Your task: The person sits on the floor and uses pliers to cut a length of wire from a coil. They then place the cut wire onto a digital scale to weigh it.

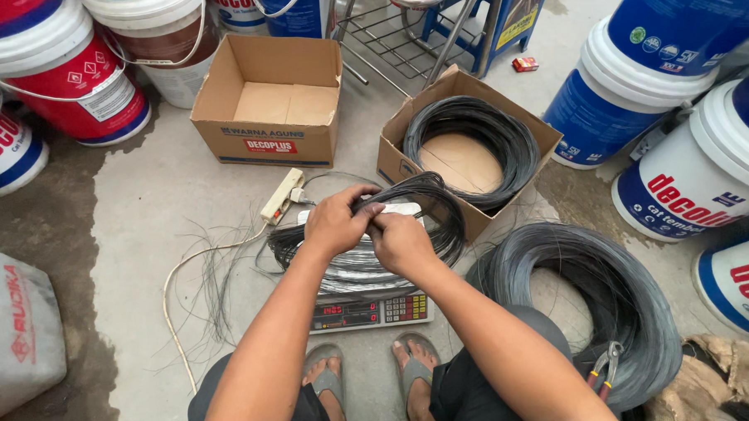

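Note:
My left hand (335, 222) and my right hand (402, 243) both grip a small coil of thin black wire (441, 210), close together at its top. The coil rests over the steel pan of a digital scale (370, 312) whose red display is lit. I squat right behind the scale, feet in sandals beside it.
A big coil of black wire (593, 294) lies at my right with pliers (606, 367) on it. A cardboard box (546, 142) holds another coil; an empty box (271, 98) stands further left. Paint buckets (628, 94) ring the floor. A power strip (281, 197) and loose wire strands lie left of the scale.

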